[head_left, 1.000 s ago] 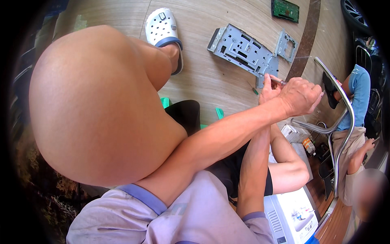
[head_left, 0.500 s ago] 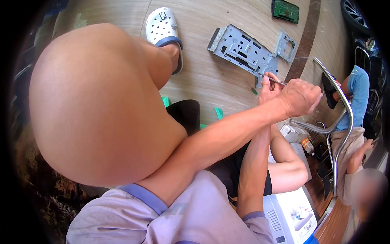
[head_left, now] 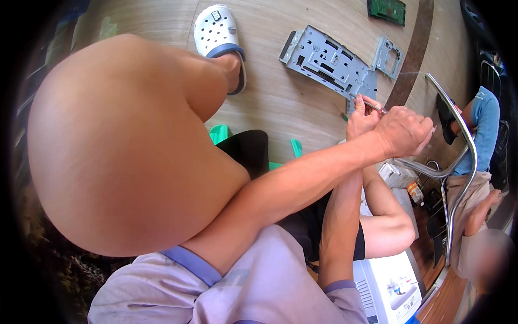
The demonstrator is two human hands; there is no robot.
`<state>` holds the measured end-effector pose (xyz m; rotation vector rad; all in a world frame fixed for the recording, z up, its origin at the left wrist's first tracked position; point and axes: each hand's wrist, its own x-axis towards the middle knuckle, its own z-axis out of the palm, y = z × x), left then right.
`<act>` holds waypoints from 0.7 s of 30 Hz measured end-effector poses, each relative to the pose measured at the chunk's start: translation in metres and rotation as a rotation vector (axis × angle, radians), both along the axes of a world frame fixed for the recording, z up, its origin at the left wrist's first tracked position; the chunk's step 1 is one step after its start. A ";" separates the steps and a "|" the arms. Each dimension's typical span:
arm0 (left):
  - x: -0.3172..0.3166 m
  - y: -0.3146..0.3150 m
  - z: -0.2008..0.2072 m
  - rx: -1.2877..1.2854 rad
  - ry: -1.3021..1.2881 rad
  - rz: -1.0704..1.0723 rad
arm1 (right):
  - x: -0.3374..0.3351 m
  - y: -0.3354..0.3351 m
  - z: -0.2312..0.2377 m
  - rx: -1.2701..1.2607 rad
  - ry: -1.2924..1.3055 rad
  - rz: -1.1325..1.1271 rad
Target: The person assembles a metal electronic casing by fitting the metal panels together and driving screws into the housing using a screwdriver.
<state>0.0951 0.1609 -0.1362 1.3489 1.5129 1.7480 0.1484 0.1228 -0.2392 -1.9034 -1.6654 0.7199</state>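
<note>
A grey metal chassis (head_left: 326,63) with slots and cut-outs lies on the floor ahead of me. My left hand (head_left: 403,131) is closed in a fist around the handle end of a screwdriver (head_left: 382,111) with a reddish part. Its thin shaft points toward the near right corner of the chassis. Just left of that fist, my right hand (head_left: 361,117) has thumb and fingers closed about the shaft, close to the chassis edge. My left forearm crosses over the right one. Whether the tip sits in a screw is too small to tell.
A grey metal bracket (head_left: 388,57) lies beside the chassis, and a green circuit board (head_left: 387,11) farther off. A bent chrome tube frame (head_left: 468,141) stands right of my hands. Another person in jeans (head_left: 484,116) sits beyond it. A printed white box (head_left: 389,283) is at lower right.
The view has shifted slightly. Both hands stay on the screwdriver at the same chassis corner, and the left wrist looks slightly turned.
</note>
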 end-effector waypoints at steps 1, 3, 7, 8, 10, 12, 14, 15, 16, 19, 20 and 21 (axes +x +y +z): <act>0.000 0.001 0.000 0.000 -0.002 0.003 | 0.000 0.000 -0.001 0.000 -0.003 -0.005; 0.000 0.003 0.000 0.006 -0.011 0.016 | 0.001 0.000 -0.004 0.007 -0.012 -0.023; -0.002 0.002 -0.001 -0.019 -0.018 -0.008 | 0.000 -0.002 -0.005 0.012 -0.063 -0.008; -0.003 0.002 -0.001 -0.020 -0.016 -0.008 | -0.001 -0.003 -0.005 0.005 -0.061 -0.037; -0.003 0.001 -0.002 0.005 -0.008 -0.029 | -0.003 -0.004 -0.004 0.000 -0.059 -0.064; -0.002 0.003 -0.001 0.005 -0.016 -0.011 | -0.002 -0.001 -0.005 0.008 0.006 -0.087; 0.000 0.004 0.000 0.006 -0.027 0.000 | 0.004 0.000 -0.009 0.015 -0.013 -0.066; -0.001 0.005 -0.002 -0.001 -0.028 0.010 | 0.002 0.002 -0.010 0.020 -0.026 -0.033; -0.001 0.006 -0.003 -0.008 -0.029 0.019 | 0.002 0.001 -0.010 0.022 -0.025 -0.031; 0.001 0.003 -0.003 -0.018 -0.016 -0.001 | 0.002 -0.003 -0.008 -0.024 -0.094 -0.029; 0.002 0.002 -0.003 -0.017 -0.016 0.001 | 0.002 -0.002 -0.009 -0.050 0.025 -0.027; 0.003 0.000 -0.003 -0.015 -0.002 -0.013 | -0.001 -0.002 -0.006 -0.077 0.143 -0.026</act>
